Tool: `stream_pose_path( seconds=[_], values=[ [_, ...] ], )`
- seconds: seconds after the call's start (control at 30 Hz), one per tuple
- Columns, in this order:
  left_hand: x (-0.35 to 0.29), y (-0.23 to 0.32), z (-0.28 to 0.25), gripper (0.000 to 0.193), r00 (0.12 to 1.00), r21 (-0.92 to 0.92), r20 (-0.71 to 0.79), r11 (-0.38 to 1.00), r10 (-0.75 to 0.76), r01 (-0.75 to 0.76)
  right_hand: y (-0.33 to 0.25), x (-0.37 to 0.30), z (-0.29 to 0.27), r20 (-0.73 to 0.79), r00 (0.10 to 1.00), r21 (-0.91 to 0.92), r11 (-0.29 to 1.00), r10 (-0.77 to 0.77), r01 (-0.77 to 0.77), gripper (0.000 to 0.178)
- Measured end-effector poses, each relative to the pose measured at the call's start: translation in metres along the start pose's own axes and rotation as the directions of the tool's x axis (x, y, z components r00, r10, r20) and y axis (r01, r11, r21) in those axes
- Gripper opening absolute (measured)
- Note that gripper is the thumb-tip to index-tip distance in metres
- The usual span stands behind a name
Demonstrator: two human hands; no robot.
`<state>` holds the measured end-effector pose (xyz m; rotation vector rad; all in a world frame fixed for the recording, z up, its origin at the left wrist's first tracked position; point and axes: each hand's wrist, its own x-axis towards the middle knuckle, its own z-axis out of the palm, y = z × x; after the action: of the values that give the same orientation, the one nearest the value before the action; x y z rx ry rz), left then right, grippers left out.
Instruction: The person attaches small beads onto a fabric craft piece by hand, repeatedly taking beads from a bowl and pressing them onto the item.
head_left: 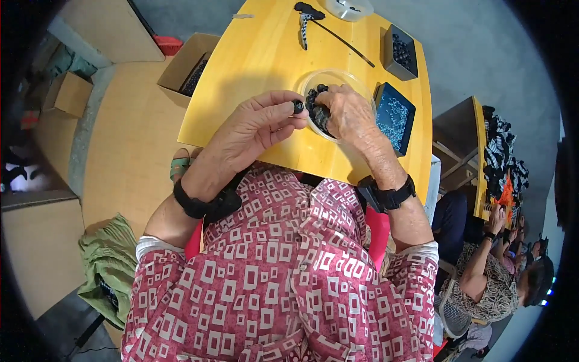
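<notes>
My left hand [262, 123] is closed in a pinch, its thumb and index finger holding a small black bead [298, 107] with a hole in its end. This bead is just beside the left rim of a clear round plastic bowl [348, 77]. Inside the bowl lie several black beads [312, 96] and a dark grey mass I cannot make out. My right hand [348, 114] reaches over the bowl from the right with fingers curled down among the contents. Its fingertips are hidden, so what they grip does not show.
Right of the bowl lies a dark tray [395, 117] of small bluish-white pieces. A grey bin [399, 53] of black pieces stands behind it. A black stick-like item [341, 39] and another clear tub [348, 9] are at the back. A cardboard box [181, 72] stands left; a co-worker [494, 283] sits right.
</notes>
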<state>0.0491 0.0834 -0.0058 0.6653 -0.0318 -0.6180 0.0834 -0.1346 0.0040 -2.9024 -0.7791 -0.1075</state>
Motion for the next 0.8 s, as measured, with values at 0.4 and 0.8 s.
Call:
stream_pose_path(
  seconds=[0.4,0.8],
  values=[
    [0.001,-0.002,0.002,0.025,1.000,0.009,0.018,1.000,-0.019,0.019,-0.017,0.020,-0.013,0.210,0.964,-0.119,0.983,0.163,-0.140,0.016],
    [0.001,-0.006,0.008,0.023,0.999,0.025,-0.023,0.999,-0.043,0.044,-0.012,0.019,-0.002,0.190,0.946,0.022,0.963,0.261,-0.270,0.018]
  ],
)
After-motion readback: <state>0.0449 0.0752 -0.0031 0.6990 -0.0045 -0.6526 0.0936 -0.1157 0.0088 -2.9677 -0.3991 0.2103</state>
